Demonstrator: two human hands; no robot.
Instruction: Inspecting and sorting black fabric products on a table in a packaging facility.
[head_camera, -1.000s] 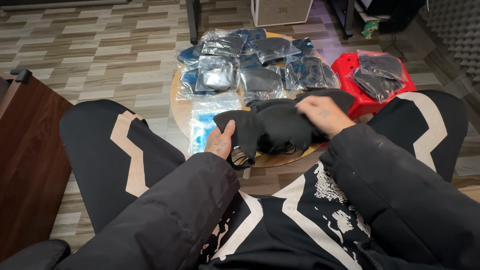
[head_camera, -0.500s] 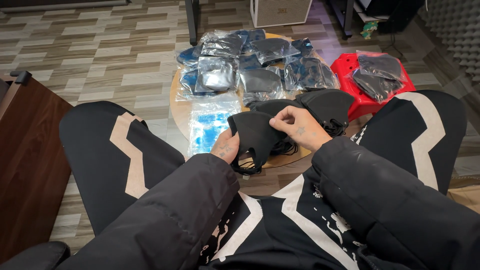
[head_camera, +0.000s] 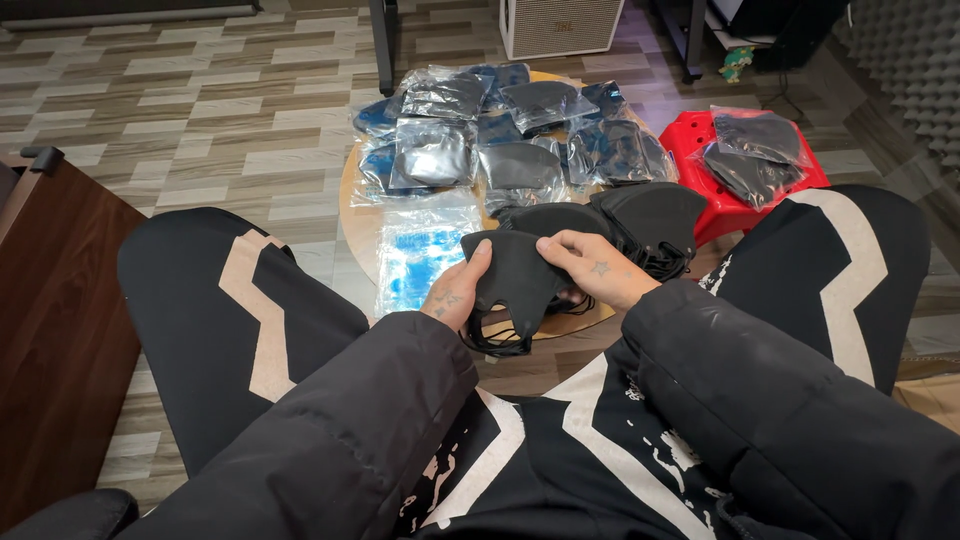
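Both of my hands hold a small stack of black face masks (head_camera: 512, 280) over the near edge of a low round wooden table (head_camera: 352, 205). My left hand (head_camera: 455, 295) grips the stack's left side, thumb on top, and the ear loops hang below it. My right hand (head_camera: 598, 268) pinches the stack's top right edge. Just behind my hands lies a pile of loose black masks (head_camera: 640, 222). An empty clear bag with blue print (head_camera: 420, 262) lies flat on the table left of my hands.
Several clear bags of black masks (head_camera: 500, 140) cover the far half of the table. A red plastic stool (head_camera: 700, 150) at the right carries two more bags. A dark wooden cabinet (head_camera: 50, 300) stands at the left. My knees flank the table.
My right hand has come back from the loose pile at the right and closed on the stack in my left hand. The stack now sits squarer and lower between both hands.
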